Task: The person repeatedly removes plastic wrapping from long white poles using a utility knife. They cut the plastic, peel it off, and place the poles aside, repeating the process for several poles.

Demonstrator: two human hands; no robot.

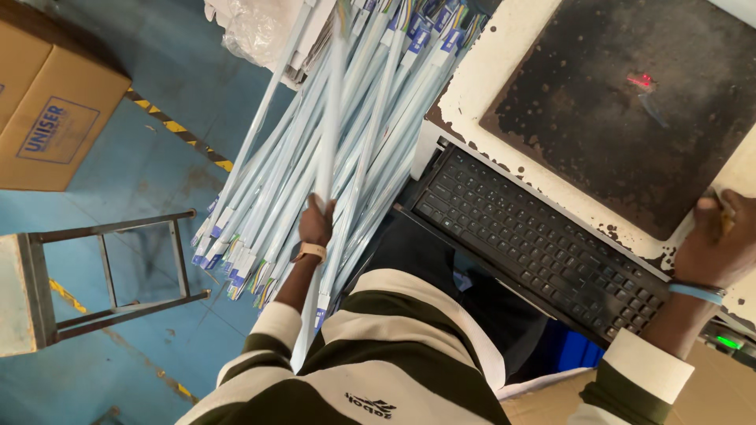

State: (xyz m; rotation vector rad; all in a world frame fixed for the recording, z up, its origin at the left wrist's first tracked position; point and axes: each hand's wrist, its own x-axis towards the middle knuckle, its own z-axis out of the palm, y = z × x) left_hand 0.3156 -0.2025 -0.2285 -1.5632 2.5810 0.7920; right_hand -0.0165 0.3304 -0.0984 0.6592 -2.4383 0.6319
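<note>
1. The blue floor [150,165] fills the left side. It has yellow and black stripes running across it.
2. A big bundle of long white tubes [268,197] leans over the floor. The tubes run from the top middle down to the lower left. Their ends have little blue labels.
3. The table [480,71] is on the right. Its white edge is chipped. A dark, worn mat [630,102] lies on top of it, with a tiny red light spot on the mat.
4. A brown cardboard box [47,118] sits on the floor at the far left.
5. A black keyboard [535,244] lies just below the table's edge, slanting down to the right.
6. A grey metal stool [102,275] stands on the floor at the lower left, near the tube ends.
7. The person wears a striped top in white and dark green.
8. The left arm reaches forward and up. The left hand [316,223] is closed tight around one white tube [332,110], which sticks up in front of the bundle. A tan watch band is on that wrist.
9. The right arm stretches out to the right. The right hand [718,236] rests on the table's edge past the keyboard, fingers curled over something small. I cannot tell what it is. A light blue band is on that wrist.
</note>
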